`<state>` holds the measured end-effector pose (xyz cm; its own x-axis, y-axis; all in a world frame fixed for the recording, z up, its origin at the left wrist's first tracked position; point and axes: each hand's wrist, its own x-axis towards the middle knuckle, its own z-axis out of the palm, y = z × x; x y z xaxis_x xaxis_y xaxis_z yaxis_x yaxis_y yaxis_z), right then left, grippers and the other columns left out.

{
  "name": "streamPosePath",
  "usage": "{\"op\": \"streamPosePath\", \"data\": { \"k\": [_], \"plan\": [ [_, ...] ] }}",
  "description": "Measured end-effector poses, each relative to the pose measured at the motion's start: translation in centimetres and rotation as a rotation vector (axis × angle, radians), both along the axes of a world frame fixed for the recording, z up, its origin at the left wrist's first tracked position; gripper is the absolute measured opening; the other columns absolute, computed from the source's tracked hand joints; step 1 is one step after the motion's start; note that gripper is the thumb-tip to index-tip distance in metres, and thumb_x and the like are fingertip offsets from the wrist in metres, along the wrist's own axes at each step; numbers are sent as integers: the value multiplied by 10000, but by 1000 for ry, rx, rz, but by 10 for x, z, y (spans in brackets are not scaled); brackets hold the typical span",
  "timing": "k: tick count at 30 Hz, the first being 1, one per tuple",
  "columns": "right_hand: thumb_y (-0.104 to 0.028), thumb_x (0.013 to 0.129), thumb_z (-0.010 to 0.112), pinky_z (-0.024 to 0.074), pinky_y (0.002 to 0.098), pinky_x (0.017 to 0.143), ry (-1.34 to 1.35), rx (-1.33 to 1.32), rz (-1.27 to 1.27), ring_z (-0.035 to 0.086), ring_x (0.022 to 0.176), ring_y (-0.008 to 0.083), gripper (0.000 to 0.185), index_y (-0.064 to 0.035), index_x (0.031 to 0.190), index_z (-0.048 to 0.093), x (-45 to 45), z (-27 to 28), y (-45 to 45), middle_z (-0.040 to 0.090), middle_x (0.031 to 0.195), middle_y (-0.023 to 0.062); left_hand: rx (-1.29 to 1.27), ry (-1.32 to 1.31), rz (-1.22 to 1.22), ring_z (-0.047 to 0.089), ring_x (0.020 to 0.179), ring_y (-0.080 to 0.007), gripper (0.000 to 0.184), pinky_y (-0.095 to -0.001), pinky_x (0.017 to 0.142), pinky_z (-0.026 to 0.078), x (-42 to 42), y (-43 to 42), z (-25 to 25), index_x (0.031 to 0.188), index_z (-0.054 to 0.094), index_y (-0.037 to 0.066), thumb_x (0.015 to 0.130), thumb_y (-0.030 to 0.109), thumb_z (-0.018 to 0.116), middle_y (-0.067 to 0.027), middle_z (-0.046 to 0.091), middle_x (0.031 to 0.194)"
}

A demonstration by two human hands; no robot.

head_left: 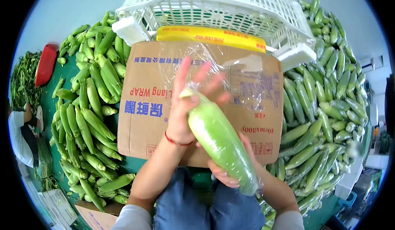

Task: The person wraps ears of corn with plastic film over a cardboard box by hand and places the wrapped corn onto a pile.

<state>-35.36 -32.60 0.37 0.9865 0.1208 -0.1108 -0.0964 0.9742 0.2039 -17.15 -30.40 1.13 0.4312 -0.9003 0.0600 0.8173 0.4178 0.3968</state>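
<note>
A green ear of corn (218, 137) in its husk, wrapped in shiny cling film, slants over my lap and the near part of a cardboard box. My right hand (223, 173) grips its lower end, with fingers curled beneath. Beside the pale upper tip, my left hand (180, 112) has its fingers spread and slightly blurred; its thumb lies against the tip. A red cord circles the left wrist. Loose clear film (201, 51) spreads over the box behind the left fingers.
The printed cardboard box (142, 135) lies before me. Behind it stand a yellow film roll (210, 37) and a white plastic crate (230, 14). Unwrapped corn (88, 119) is heaped left, wrapped corn (325, 102) right. A red container (46, 65) and another person (20, 135) are farther left.
</note>
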Motion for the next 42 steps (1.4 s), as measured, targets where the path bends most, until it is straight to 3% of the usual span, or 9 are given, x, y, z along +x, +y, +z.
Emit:
{"op": "streamPosePath", "data": {
  "k": [6, 10, 14, 19, 21, 24, 31, 38, 42],
  "plan": [
    [-743, 876, 395, 503, 299, 440, 119, -222, -26, 623, 630, 239, 816, -48, 1299, 462, 4, 5, 12, 591, 885, 188, 28, 29, -126, 643, 969, -296, 193, -463, 816, 534, 11, 10, -23, 1126, 478, 118, 940, 159, 511, -116, 618, 987],
    [-470, 838, 689, 561, 335, 553, 452, -2155, -134, 651, 670, 251, 813, -92, 1447, 305, -11, 5, -7, 628, 902, 187, 571, -369, 247, 656, 849, -267, 140, -403, 718, 544, 22, 22, -21, 1035, 474, 91, 994, 223, 495, -99, 596, 894],
    [-297, 782, 742, 553, 377, 754, 628, -2652, -187, 689, 874, 287, 637, -43, 1323, 521, -30, 20, -14, 661, 1090, 162, 741, -350, 298, 664, 722, -202, 327, -324, 668, 546, 23, 39, -22, 994, 540, 70, 1023, 377, 429, -94, 639, 804],
    [-217, 866, 686, 469, 260, 506, 172, -2015, -1304, 586, 547, 149, 301, -37, 1099, 621, -20, 60, -66, 588, 670, 49, 1053, -403, -194, 527, 384, -83, 485, -180, 262, 338, -11, 93, -19, 1113, 567, 83, 988, 530, 428, -19, 648, 723],
    [-176, 909, 646, 463, 261, 508, 94, -1034, -1003, 555, 502, 118, 241, -24, 1092, 607, -16, 71, -47, 535, 564, 12, 1043, -480, -391, 563, 443, -103, 586, -194, 281, 370, -7, 120, -26, 1157, 562, 57, 962, 592, 425, -44, 652, 745],
    [-166, 978, 530, 488, 334, 564, 207, -1172, -1005, 519, 447, 139, 258, -9, 1180, 554, -36, 67, -43, 465, 489, 8, 823, -967, -156, 635, 714, -201, 640, -260, 539, 467, -30, 118, -12, 1245, 536, -13, 992, 551, 375, -147, 649, 923],
    [-357, 840, 714, 526, 426, 906, 445, -768, -1312, 595, 1083, 283, 747, -63, 1401, 320, -25, 5, 10, 559, 1187, 143, 64, -1959, -92, 581, 993, -412, 622, -463, 837, 488, -71, 39, 25, 1347, 509, 56, 858, 410, 662, -249, 510, 1222],
    [-306, 881, 557, 453, 458, 954, 1802, -1038, -1319, 523, 1124, 350, 579, 34, 1326, 413, -267, 13, -38, 516, 1234, 232, -71, -2065, -220, 545, 1153, -330, 498, -423, 947, 443, -70, 42, 7, 1227, 630, 116, 755, 220, 751, -143, 523, 1323],
    [-366, 902, 624, 280, 472, 1128, 2810, -1647, -550, 347, 1367, 372, 746, 14, 1465, 314, -472, 17, -97, 297, 1522, 244, 386, -2148, -92, 492, 1234, -370, 477, -446, 993, 418, -19, 94, -10, 1241, 613, 93, 776, 124, 712, -194, 484, 1355]
  ]
}}
